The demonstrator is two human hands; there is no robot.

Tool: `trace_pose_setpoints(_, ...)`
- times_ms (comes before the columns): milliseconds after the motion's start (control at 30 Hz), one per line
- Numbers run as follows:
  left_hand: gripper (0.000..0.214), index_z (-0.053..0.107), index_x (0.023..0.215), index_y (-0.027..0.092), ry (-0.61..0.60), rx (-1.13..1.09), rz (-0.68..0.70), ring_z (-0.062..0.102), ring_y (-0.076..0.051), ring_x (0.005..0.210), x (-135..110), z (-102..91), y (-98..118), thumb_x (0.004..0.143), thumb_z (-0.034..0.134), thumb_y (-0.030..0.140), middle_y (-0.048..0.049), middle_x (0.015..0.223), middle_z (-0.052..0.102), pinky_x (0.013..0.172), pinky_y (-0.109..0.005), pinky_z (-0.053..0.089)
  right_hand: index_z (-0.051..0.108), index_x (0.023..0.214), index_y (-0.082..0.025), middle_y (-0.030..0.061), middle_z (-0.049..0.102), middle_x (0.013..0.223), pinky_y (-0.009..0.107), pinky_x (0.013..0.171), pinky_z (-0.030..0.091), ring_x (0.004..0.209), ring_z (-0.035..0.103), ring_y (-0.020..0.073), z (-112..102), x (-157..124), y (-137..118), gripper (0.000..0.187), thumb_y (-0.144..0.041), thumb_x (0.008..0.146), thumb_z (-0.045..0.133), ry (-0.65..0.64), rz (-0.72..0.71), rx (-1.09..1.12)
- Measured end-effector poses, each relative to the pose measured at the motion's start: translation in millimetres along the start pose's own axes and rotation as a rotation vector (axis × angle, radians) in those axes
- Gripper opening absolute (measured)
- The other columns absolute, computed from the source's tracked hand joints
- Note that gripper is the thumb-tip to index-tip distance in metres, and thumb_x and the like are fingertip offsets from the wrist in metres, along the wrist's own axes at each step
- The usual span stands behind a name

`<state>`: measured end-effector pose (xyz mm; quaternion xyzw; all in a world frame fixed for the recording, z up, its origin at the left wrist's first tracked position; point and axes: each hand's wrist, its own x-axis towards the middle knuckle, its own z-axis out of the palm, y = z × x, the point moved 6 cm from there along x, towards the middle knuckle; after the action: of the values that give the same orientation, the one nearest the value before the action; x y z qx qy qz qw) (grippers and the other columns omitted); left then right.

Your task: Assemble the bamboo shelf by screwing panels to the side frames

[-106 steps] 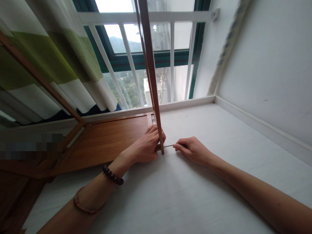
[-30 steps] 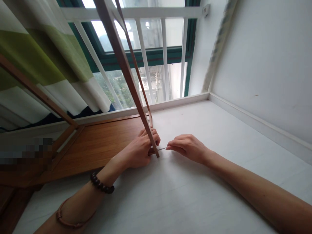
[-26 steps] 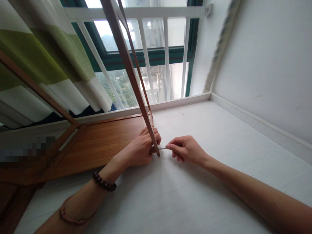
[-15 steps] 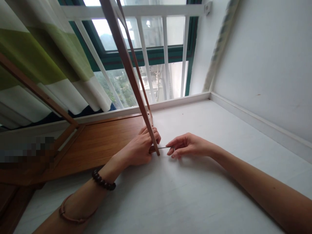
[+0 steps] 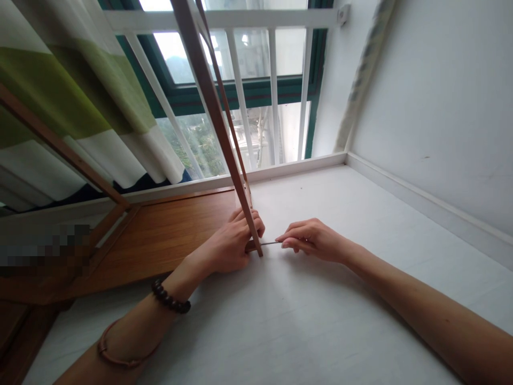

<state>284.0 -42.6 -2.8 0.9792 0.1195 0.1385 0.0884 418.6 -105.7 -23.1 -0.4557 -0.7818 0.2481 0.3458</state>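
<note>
A wooden frame with slim brown uprights [image 5: 224,128] stands on the pale floor, joined to a flat brown wooden panel [image 5: 168,227]. My left hand [image 5: 228,243] is closed around the low corner of the frame, behind the near upright's foot; its fingertips are partly hidden by that upright. From the outer side of the same foot a thin metal hex key [image 5: 270,243] sticks out level to the right. My right hand [image 5: 312,238] pinches its outer end between thumb and fingers, which cover the bend.
More wooden bars [image 5: 64,147] of the frame rise at the left. Behind it hang a green and white curtain [image 5: 80,96] and a white railing [image 5: 256,18] before a window. A white wall [image 5: 436,107] with a skirting board bounds the right side.
My right hand's fingers, loosely spread around the hex key's end before, have closed into a pinch on it. My left hand and the wooden frame stay in place.
</note>
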Motion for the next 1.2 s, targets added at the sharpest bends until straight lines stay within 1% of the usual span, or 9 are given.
trace_pose_setpoints(133,0.028,0.045,0.081,0.021,-0.005,-0.004,-0.007,0.045,-0.022,0.098,-1,0.5,0,0.061,0.048,0.002,-0.0030,0.089,0.050,0.092,-0.040,0.039,0.067,0.068,-0.012,0.0003,0.056,0.051,0.019,0.045,0.035,0.042,0.044,0.0054,10,1,11,0.047,-0.052,0.085,0.048,0.060,0.287,0.239)
trace_pose_setpoints(300,0.027,0.044,0.081,0.020,-0.005,0.020,0.009,0.045,-0.022,0.097,-2,0.4,2,0.062,0.048,0.002,-0.0030,0.088,0.049,0.093,-0.041,0.038,0.067,0.075,-0.010,-0.0034,0.050,0.052,0.017,0.035,0.024,0.037,0.037,0.0014,29,-5,19,0.048,-0.056,0.082,0.051,0.088,0.682,0.676)
trace_pose_setpoints(433,0.027,0.044,0.080,0.020,-0.010,0.027,0.030,0.045,-0.022,0.096,-2,0.2,5,0.062,0.048,0.002,-0.0030,0.087,0.049,0.095,-0.042,0.036,0.066,0.078,-0.010,-0.0057,0.045,0.052,0.015,0.032,0.020,0.036,0.036,0.0004,33,-6,18,0.044,-0.053,0.081,0.054,0.069,0.779,0.808)
trace_pose_setpoints(533,0.027,0.045,0.081,0.020,-0.011,0.024,0.025,0.045,-0.022,0.096,-2,-0.2,5,0.062,0.048,0.002,-0.0035,0.089,0.049,0.094,-0.041,0.037,0.064,0.077,-0.011,-0.0050,0.049,0.052,0.015,0.031,0.024,0.036,0.041,0.0015,31,-3,19,0.041,-0.052,0.081,0.054,0.097,0.692,0.719)
trace_pose_setpoints(667,0.028,0.045,0.082,0.020,-0.023,0.022,0.016,0.044,-0.022,0.098,-3,0.3,4,0.061,0.048,0.001,-0.0034,0.089,0.049,0.093,-0.040,0.038,0.059,0.085,-0.015,-0.0012,0.060,0.064,0.017,0.036,0.040,0.049,0.059,0.0096,24,0,24,0.035,-0.046,0.072,0.067,0.195,0.529,0.632)
trace_pose_setpoints(767,0.028,0.044,0.081,0.020,-0.026,0.017,0.010,0.044,-0.021,0.097,-3,0.6,3,0.061,0.048,0.001,-0.0031,0.089,0.049,0.092,-0.040,0.039,0.062,0.085,-0.013,0.0011,0.064,0.063,0.024,0.051,0.051,0.056,0.064,0.0129,24,0,26,0.036,-0.042,0.067,0.073,0.115,0.445,0.658)
trace_pose_setpoints(900,0.027,0.045,0.082,0.020,-0.027,0.006,0.006,0.044,-0.022,0.098,-3,1.0,3,0.062,0.048,0.002,-0.0033,0.090,0.049,0.092,-0.040,0.039,0.066,0.099,-0.014,0.0045,0.070,0.080,0.031,0.074,0.052,0.078,0.066,0.0167,20,0,26,0.042,-0.036,0.065,0.075,-0.018,0.306,0.609)
trace_pose_setpoints(1100,0.027,0.046,0.082,0.020,-0.014,0.003,0.007,0.045,-0.021,0.098,-3,0.2,3,0.063,0.048,0.002,-0.0033,0.090,0.050,0.092,-0.040,0.039,0.069,0.101,-0.017,0.0083,0.065,0.092,0.027,0.072,0.047,0.077,0.061,0.0143,4,3,4,0.025,-0.032,0.083,0.059,0.046,-0.061,-0.063)
trace_pose_setpoints(1200,0.028,0.046,0.082,0.020,-0.014,0.011,0.007,0.045,-0.021,0.097,-3,0.4,3,0.061,0.048,0.001,-0.0032,0.090,0.050,0.093,-0.041,0.039,0.069,0.096,-0.017,0.0089,0.064,0.094,0.027,0.076,0.045,0.083,0.060,0.0149,4,4,-8,0.023,-0.029,0.089,0.051,0.040,-0.176,-0.224)
